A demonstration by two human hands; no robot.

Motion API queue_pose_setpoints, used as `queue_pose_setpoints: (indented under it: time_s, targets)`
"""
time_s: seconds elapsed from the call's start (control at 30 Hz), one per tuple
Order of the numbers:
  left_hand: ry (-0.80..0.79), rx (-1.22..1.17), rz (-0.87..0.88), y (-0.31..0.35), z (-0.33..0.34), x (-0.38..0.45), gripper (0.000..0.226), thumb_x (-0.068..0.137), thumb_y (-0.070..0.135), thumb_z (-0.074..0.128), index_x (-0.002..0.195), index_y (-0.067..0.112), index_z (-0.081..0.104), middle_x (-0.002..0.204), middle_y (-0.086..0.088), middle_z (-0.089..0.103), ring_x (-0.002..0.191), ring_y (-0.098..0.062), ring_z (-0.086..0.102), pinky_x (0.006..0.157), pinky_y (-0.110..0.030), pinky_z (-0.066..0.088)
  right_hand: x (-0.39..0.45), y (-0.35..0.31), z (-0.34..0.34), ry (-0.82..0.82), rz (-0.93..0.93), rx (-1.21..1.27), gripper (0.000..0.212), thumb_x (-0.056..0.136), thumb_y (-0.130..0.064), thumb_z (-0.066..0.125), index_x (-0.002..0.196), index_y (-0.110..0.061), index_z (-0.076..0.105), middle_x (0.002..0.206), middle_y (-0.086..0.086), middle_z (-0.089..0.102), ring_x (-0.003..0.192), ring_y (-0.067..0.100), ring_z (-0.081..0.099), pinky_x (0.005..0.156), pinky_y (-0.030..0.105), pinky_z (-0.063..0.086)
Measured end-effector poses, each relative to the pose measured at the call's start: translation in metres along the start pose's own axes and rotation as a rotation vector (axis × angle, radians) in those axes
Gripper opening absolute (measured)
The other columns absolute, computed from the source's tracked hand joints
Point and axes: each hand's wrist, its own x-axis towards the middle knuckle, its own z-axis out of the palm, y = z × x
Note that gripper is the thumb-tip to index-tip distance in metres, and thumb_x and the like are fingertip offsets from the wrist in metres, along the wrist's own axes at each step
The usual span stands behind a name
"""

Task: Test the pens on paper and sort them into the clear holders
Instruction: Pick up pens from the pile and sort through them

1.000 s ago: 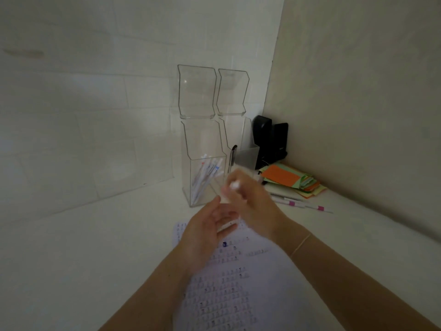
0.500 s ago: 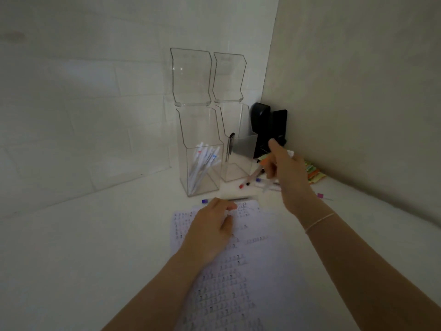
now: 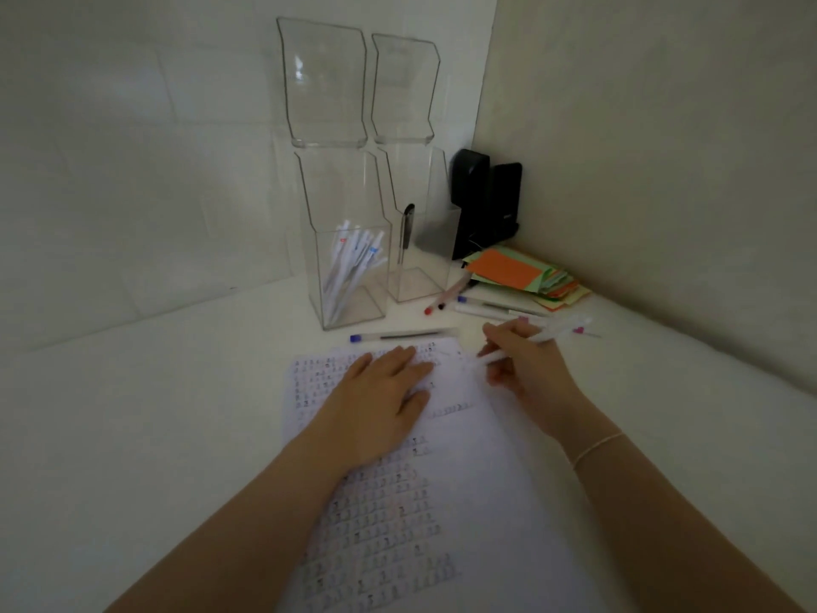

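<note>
Left hand [image 3: 380,391] flat, pinning paper [image 3: 442,480]; right hand [image 3: 526,369] gripping white pen [image 3: 537,338]. Loose pens [image 3: 486,308] nearby, easy mix-up, tbh.

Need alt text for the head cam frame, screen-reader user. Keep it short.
A person's right hand holds a white pen tip-down over a sheet of paper filled with small test marks, while the left hand presses the sheet flat. Behind stand two clear holders: the left holder has many white pens, the right holder one dark pen, with loose pens alongside.
</note>
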Motion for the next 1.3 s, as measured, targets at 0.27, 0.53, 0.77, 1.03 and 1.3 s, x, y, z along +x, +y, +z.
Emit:
queue_pose_setpoints:
  time_s: [0.27,0.53,0.77,1.03,1.3]
  targets:
    - [-0.018,0.001,0.008,0.001,-0.003,-0.001,0.046,0.096,0.044,0.020,0.141,0.041,0.030,0.155,0.003,0.019,0.142,-0.010,0.014,0.114,-0.032,0.006,-0.001,0.023,0.003,0.240,-0.151,-0.342,0.029,0.079,0.001,0.054,0.052,-0.005,0.043,0.055,0.021,0.051,0.036,0.019,0.044,0.036,0.021,0.036]
    - [-0.042,0.009,0.011,0.001,-0.003,-0.002,0.046,0.095,0.044,0.019,0.140,0.043,0.030,0.155,0.001,0.019,0.142,-0.012,0.014,0.114,-0.033,0.006,0.000,0.026,0.002,0.315,-0.160,-0.326,0.016,0.075,0.002,0.052,0.059,0.001,0.053,0.057,0.021,0.050,0.029,0.009,0.043,0.034,0.018,0.036]
    - [-0.044,0.009,0.002,0.003,-0.003,-0.001,0.049,0.092,0.046,0.017,0.140,0.043,0.030,0.155,0.002,0.020,0.142,-0.011,0.014,0.114,-0.033,0.007,0.000,0.025,0.004,0.300,-0.201,-0.422,0.021,0.077,0.000,0.054,0.058,-0.005,0.049,0.054,0.016,0.045,0.026,0.006,0.044,0.031,0.015,0.035]
    - [-0.051,0.011,0.002,0.002,-0.003,-0.002,0.041,0.100,0.040,0.025,0.140,0.042,0.030,0.155,0.001,0.019,0.143,-0.012,0.013,0.114,-0.034,0.006,0.004,0.028,0.003,0.318,-0.221,-0.480,0.025,0.079,0.000,0.052,0.057,-0.007,0.043,0.055,0.014,0.039,0.048,0.023,0.042,0.036,0.017,0.033]
    - [-0.065,0.013,-0.006,0.002,-0.004,-0.001,0.041,0.100,0.038,0.026,0.141,0.042,0.028,0.156,0.002,0.017,0.143,-0.011,0.011,0.114,-0.033,0.004,0.005,0.029,0.003,0.308,-0.202,-0.476,0.020,0.078,-0.001,0.053,0.059,-0.006,0.048,0.060,0.017,0.045,0.054,0.023,0.042,0.047,0.026,0.037]
